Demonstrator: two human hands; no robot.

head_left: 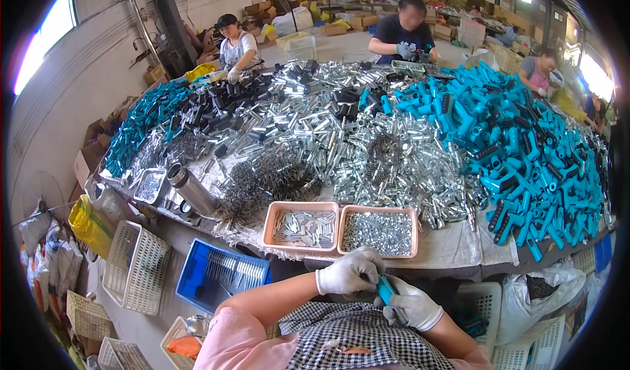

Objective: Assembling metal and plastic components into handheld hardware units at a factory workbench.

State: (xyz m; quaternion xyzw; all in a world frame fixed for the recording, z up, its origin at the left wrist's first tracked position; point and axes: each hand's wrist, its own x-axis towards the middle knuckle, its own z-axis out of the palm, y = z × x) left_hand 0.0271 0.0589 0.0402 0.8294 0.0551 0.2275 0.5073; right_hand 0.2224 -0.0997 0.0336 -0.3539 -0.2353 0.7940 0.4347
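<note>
A teal plastic handle (386, 290) is in my right hand (413, 305), whose gloved fingers wrap round it in front of my apron. Close beside its upper end is my left hand (351, 273), also in a white glove, with thumb and fingers pinched together. Whatever those left fingers hold is too small or too hidden to make out. Just beyond my hands, at the table's near edge, a pink tray (268, 231) contains short metal pins. Touching it on the right, a second pink tray (412, 250) is full of small shiny metal parts.
Teal handles (518, 153) are heaped at the right, metal rods (315, 120) in the middle, dark springs (269, 173) nearer. A steel flask (193, 189) leans at the left. Below stand a blue crate (197, 265) and white baskets (138, 265). Several people work around the table.
</note>
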